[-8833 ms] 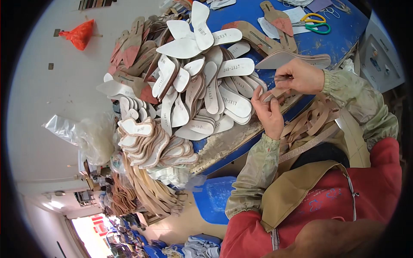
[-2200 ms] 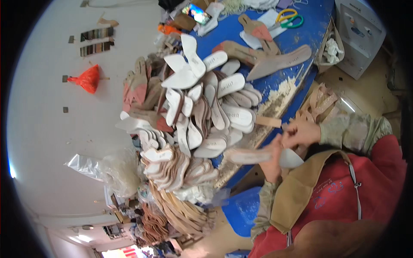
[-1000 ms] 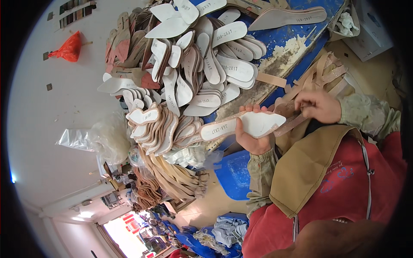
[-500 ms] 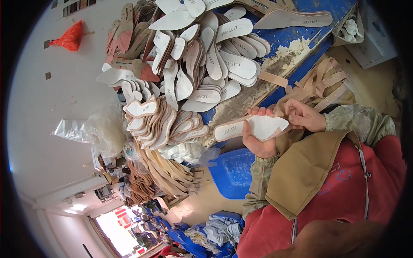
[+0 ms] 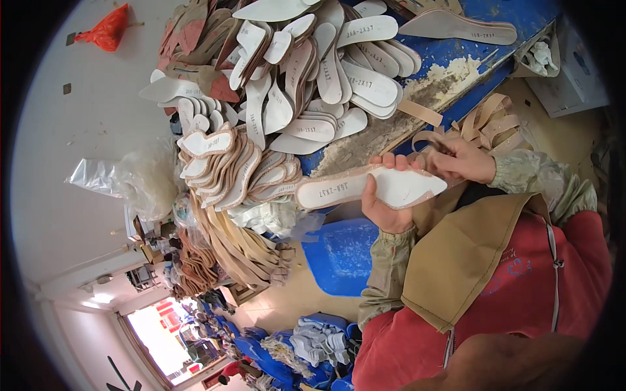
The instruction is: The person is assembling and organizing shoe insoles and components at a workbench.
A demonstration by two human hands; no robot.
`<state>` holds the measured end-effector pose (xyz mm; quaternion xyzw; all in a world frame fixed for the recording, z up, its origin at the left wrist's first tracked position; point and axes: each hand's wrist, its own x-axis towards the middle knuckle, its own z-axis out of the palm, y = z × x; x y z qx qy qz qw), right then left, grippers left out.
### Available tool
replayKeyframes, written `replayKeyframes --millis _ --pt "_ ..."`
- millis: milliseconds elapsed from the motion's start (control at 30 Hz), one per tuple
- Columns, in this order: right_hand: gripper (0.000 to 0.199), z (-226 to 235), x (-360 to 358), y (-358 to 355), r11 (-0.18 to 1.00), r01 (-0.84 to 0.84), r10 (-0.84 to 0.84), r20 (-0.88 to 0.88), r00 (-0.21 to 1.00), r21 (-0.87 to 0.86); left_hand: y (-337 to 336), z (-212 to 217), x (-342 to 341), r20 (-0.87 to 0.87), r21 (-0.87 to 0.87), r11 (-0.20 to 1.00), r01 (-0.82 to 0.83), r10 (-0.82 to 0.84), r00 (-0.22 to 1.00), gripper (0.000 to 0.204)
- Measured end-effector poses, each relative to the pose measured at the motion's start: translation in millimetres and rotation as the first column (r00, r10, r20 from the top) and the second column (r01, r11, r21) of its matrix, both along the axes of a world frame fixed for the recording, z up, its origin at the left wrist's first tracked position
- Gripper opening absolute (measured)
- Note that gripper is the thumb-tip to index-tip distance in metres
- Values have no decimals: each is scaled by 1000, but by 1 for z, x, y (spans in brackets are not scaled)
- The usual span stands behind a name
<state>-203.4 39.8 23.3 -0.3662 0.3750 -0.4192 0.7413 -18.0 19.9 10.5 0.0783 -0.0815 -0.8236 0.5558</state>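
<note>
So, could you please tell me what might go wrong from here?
The left hand holds the white insole mid-length, so its pointed toe might tilt if the nearby right hand nudges it. The loose tan strips near that hand could tangle. The heaped insoles on the blue table might slide.

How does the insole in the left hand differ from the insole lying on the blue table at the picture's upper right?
The held insole is gripped by the left hand; the table insole lies on the blue table, untouched. The held insole's toe points right in the picture; the table insole's points left. The held insole has a sparkly tan border; the table insole shows none. Both have pointed toes and dark printing.
</note>
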Motion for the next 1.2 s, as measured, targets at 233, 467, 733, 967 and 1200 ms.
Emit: replayKeyframes --millis 233,467,733,967,1200 --pt "17 -5 2 0 929 -232 74 -470 880 -288 -13 13 19 741 -140 973 -184 226 632 28" --pt "12 7 22 -35 949 -156 15 -454 891 -274 -6 15 11 922 -216 947 -240 279 270 25" --pt "11 -10 15 5 996 -76 84 -371 925 36 -20 20 9 905 -178 928 -327 285 316 18" --pt "10 19 -9 -15 980 0 -104 -519 848 -197 -12 17 -8 933 -324 945 -48 328 146 14" --pt "14 92 5 -47 938 47 -203 -435 877 -342 7 33 -35 787 -174 959 224 -1 616 40"
